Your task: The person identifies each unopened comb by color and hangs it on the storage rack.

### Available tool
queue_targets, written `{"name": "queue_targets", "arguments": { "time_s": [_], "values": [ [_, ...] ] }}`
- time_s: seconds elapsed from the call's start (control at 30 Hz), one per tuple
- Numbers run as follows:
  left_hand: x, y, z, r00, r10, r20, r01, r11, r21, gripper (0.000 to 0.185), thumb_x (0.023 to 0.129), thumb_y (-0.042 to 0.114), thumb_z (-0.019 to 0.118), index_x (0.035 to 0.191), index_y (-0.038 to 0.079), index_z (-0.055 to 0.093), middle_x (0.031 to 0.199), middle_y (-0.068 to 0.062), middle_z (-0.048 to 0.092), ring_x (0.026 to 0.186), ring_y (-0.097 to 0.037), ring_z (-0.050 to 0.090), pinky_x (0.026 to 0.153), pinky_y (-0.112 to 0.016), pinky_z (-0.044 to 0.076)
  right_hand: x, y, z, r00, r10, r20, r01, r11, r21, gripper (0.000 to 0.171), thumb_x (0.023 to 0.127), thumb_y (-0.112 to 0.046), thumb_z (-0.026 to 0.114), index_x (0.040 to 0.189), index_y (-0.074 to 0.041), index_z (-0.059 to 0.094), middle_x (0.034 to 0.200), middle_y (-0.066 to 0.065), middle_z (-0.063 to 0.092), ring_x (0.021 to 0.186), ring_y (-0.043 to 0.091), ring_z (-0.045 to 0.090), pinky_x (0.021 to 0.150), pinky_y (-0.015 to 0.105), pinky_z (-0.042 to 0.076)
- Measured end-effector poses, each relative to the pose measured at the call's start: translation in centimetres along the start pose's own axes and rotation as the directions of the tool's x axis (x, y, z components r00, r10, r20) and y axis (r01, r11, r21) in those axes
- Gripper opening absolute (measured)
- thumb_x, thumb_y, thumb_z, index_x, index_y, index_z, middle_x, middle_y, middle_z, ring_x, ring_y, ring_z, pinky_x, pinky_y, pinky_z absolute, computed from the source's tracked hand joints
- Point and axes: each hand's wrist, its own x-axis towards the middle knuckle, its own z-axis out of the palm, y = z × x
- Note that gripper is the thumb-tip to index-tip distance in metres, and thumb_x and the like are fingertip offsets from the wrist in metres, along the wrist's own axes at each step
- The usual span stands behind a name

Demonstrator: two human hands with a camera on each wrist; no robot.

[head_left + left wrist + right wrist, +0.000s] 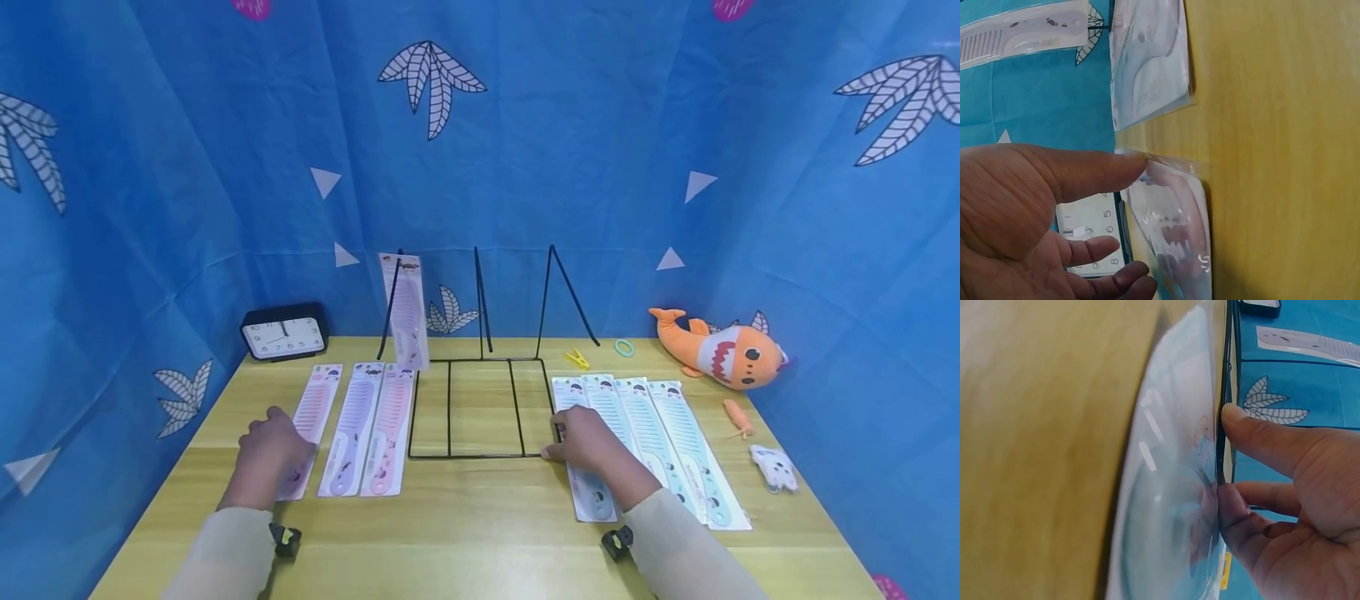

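Note:
My left hand (272, 448) spans the leftmost pink packaged comb (313, 408), thumb along one edge and fingers bent toward the other. In the left wrist view the thumb tip meets the edge of that clear-wrapped packaged comb (1175, 219). With thumb and fingertips, my right hand (588, 442) grips the front right corner of the black wire rack (480, 457). A bluish packaged comb (1172, 469) lies right beside that wire. From the rack's left arm hangs a purple packaged comb (407, 312); its other two arms are bare.
A purple comb (352, 429) and a pink comb (388, 429) lie left of the rack, several bluish combs (693, 454) to its right. Behind stand a clock (285, 333) and an orange shark toy (723, 354). A yellow clip (577, 359) and green ring (624, 347) lie near the back.

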Motion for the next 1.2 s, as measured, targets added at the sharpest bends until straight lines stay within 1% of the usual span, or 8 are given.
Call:
{"name": "queue_targets", "arguments": {
  "time_s": [0.13,0.33,0.57,0.67,0.8,0.93,1.1,1.2],
  "values": [
    [-0.1,0.0,0.1,1.0,-0.007,0.0,0.007,1.0,0.003,0.094,0.097,0.021,0.075,0.156,-0.023,0.016,0.124,-0.048,0.047,0.107,-0.054,0.055,0.089,-0.061,0.06,0.0,0.0,0.0,1.0,0.011,0.001,-0.011,1.0,-0.002,0.068,0.088,-0.031,0.094,0.144,-0.001,0.069,0.136,0.02,0.072,0.113,0.027,0.068,0.107,0.052,0.06],
    [-0.5,-0.2,0.1,1.0,-0.008,0.018,0.008,1.0,-0.005,0.091,0.1,0.015,0.069,0.158,-0.024,0.011,0.131,-0.048,0.049,0.105,-0.049,0.058,0.091,-0.06,0.06,0.0,-0.1,-0.1,1.0,0.015,0.002,-0.015,1.0,-0.006,0.068,0.088,-0.031,0.094,0.144,-0.001,0.069,0.136,0.021,0.071,0.113,0.027,0.067,0.108,0.052,0.06],
    [-0.6,-0.9,-0.2,0.999,0.024,0.031,-0.024,0.999,-0.025,0.073,0.101,0.016,0.068,0.145,-0.027,0.028,0.114,-0.039,0.058,0.098,-0.044,0.062,0.069,-0.04,0.057,0.0,0.1,0.2,1.0,-0.02,-0.016,0.02,1.0,-0.017,0.065,0.087,-0.03,0.095,0.14,0.0,0.071,0.128,0.02,0.073,0.105,0.025,0.068,0.102,0.051,0.062],
    [-0.5,-1.2,-0.2,0.998,0.025,0.052,-0.023,0.998,-0.052,0.061,0.103,0.016,0.067,0.138,-0.025,0.038,0.108,-0.034,0.059,0.095,-0.041,0.063,0.065,-0.036,0.056,0.0,0.1,0.2,1.0,-0.023,-0.017,0.023,1.0,-0.018,0.065,0.087,-0.03,0.094,0.14,0.0,0.071,0.128,0.02,0.073,0.104,0.025,0.067,0.102,0.051,0.061],
    [-0.4,-1.3,-0.2,0.997,-0.003,0.073,0.009,0.997,-0.081,0.056,0.104,0.019,0.07,0.137,-0.02,0.046,0.108,-0.03,0.06,0.095,-0.039,0.062,0.07,-0.038,0.056,0.0,0.1,0.3,1.0,-0.01,-0.012,0.009,1.0,-0.019,0.065,0.088,-0.031,0.094,0.141,0.0,0.071,0.13,0.02,0.073,0.108,0.026,0.067,0.105,0.052,0.061],
    [0.0,-2.0,-0.6,0.995,0.013,0.098,-0.006,0.997,-0.073,0.059,0.102,0.022,0.074,0.137,-0.017,0.048,0.11,-0.029,0.061,0.097,-0.039,0.062,0.075,-0.041,0.057,0.0,0.0,0.2,1.0,-0.011,-0.01,0.01,1.0,-0.017,0.065,0.088,-0.03,0.094,0.141,0.0,0.071,0.133,0.02,0.072,0.113,0.027,0.068,0.107,0.053,0.06],
    [0.7,-3.1,-1.0,0.99,0.05,0.132,-0.035,0.993,-0.112,0.045,0.103,0.014,0.071,0.135,-0.013,0.054,0.112,-0.028,0.065,0.099,-0.039,0.063,0.078,-0.044,0.058,-0.1,-0.1,0.1,1.0,-0.006,-0.01,0.006,1.0,-0.025,0.065,0.088,-0.031,0.094,0.141,0.0,0.071,0.132,0.02,0.072,0.111,0.027,0.067,0.107,0.053,0.06],
    [0.7,-3.3,-1.3,0.989,0.044,0.14,-0.028,0.993,-0.114,0.045,0.105,0.009,0.065,0.142,-0.013,0.052,0.122,-0.032,0.063,0.106,-0.043,0.062,0.087,-0.053,0.06,-0.1,-0.1,0.1,1.0,-0.007,-0.013,0.006,0.999,-0.033,0.065,0.087,-0.031,0.094,0.139,0.0,0.072,0.13,0.019,0.073,0.11,0.027,0.068,0.106,0.052,0.06]
  ]
}}
